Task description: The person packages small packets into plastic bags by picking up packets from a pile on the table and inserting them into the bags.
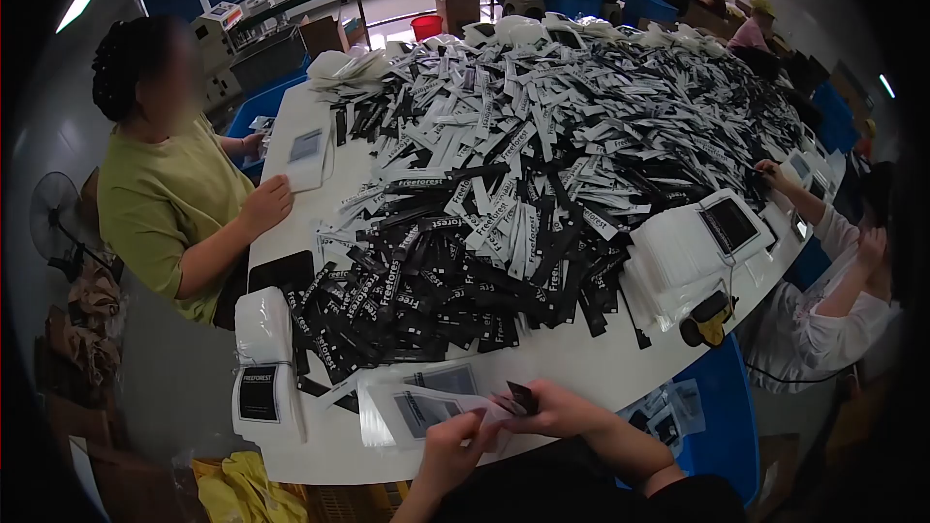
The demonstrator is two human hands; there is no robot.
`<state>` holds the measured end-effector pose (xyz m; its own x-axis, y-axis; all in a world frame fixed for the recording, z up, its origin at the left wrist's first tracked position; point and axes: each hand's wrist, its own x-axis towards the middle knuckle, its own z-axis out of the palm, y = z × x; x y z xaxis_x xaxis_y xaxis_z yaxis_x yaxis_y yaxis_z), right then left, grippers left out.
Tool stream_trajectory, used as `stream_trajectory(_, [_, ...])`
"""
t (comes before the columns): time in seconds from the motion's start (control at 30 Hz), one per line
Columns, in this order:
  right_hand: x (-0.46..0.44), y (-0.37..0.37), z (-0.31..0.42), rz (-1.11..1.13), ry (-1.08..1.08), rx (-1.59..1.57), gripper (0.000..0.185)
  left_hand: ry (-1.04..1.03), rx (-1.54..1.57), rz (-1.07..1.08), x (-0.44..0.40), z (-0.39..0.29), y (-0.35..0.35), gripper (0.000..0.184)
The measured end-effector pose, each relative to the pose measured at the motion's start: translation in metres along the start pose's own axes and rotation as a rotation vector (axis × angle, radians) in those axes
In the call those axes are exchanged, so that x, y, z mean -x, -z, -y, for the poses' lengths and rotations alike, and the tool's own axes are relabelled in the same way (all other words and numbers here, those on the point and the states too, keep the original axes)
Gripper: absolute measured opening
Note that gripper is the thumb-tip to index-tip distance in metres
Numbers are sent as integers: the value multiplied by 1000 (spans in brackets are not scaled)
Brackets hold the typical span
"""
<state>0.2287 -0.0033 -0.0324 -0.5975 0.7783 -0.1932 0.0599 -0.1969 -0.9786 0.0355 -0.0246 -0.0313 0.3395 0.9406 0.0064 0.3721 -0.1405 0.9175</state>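
Note:
My left hand (453, 447) is closed on the edge of a clear plastic bag (426, 412) with a dark printed panel, near the table's front edge. Just right of it, my right hand (560, 409) pinches a small dark strip (521, 395) by the bag's mouth. How far the strip reaches into the bag is hidden by my fingers. Under the held bag lie more flat printed bags (373, 416). Beyond them spreads a large heap of black and white strips (417, 281), many marked "Freeforest".
Bundled bags (260, 329) stand at the table's left corner, and another stack (678, 252) is on the right beside a yellow-black tape dispenser (709, 320). A blue bin (722, 426) holds bags below the edge. Co-workers sit left (174, 203) and right (823, 300).

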Motion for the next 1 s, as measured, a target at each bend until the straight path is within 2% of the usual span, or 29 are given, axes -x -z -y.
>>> stream_trajectory(0.03, [-2, -10, 2, -8, -3, -1, 28, -2, 4, 8, -2, 2, -2, 18])
stream_trajectory(0.1, [-7, -33, 15, -315, 215, 21, 31, -230, -60, -197, -8, 6, -7, 17])
stream_trajectory(0.13, [-3, -30, 24, -273, 121, 200, 36, -235, -59, -190, -8, 5, -5, 17])
stream_trajectory(0.27, [-2, -29, -6, -239, 280, 335, 40, -191, -152, -214, 1, -2, -2, 17])
stream_trajectory(0.33, [-2, -31, -8, -485, 535, 558, 44, -194, -157, -247, 11, 0, -2, 19])
stream_trajectory(0.4, [0, -32, -6, -493, 501, 535, 40, 12, -203, -212, 22, 0, 0, 22])
stream_trajectory(0.43, [2, -34, -4, -504, 468, 508, 37, 11, -206, -204, 22, -4, 1, 22])
stream_trajectory(0.47, [5, -33, 3, -512, 463, 503, 37, -126, -252, -417, 21, -10, 1, 24])
stream_trajectory(0.5, [9, -28, 15, -425, 416, 430, 36, -259, -292, -632, 20, -17, 0, 28])
stream_trajectory(0.53, [12, -26, 21, -339, 369, 355, 36, -419, -302, -674, 21, -19, 2, 37])
stream_trajectory(0.57, [14, -28, 17, -342, 365, 353, 36, -565, -426, -508, 25, -28, 11, 39])
stream_trajectory(0.6, [17, -33, 9, -277, 400, 117, 37, -708, -545, -338, 28, -37, 18, 41])
stream_trajectory(0.63, [20, -36, 6, -209, 432, -116, 38, -747, -535, -190, 27, -40, 18, 53])
stream_trajectory(0.67, [25, -36, 7, -219, 332, -289, 32, -685, -457, -170, 20, -46, 14, 62])
stream_trajectory(0.7, [29, -31, 4, -219, 331, -284, 32, -625, -380, -150, 8, -55, 9, 71])
stream_trajectory(0.73, [33, -23, 0, -243, 237, -407, 30, -608, -521, -132, -2, -54, 5, 89])
stream_trajectory(0.77, [36, -19, -3, -267, 143, -533, 28, -613, -520, -129, -5, -47, -1, 89])
stream_trajectory(0.8, [36, -21, 10, -381, 101, -485, 22, -522, -462, -125, -8, -38, -7, 86])
stream_trajectory(0.83, [34, -14, -6, -519, 210, -338, 19, -431, -406, -116, -9, -28, -12, 83])
stream_trajectory(0.87, [35, -8, -23, -654, 311, -190, 15, -423, -389, -174, -7, -19, -15, 88])
stream_trajectory(0.93, [39, 11, -21, -683, 335, -154, 13, -331, -395, -177, -6, -17, -13, 89])
stream_trajectory(1.0, [36, 28, -35, -770, 235, 251, 12, -226, -401, -208, -7, -15, -12, 90])
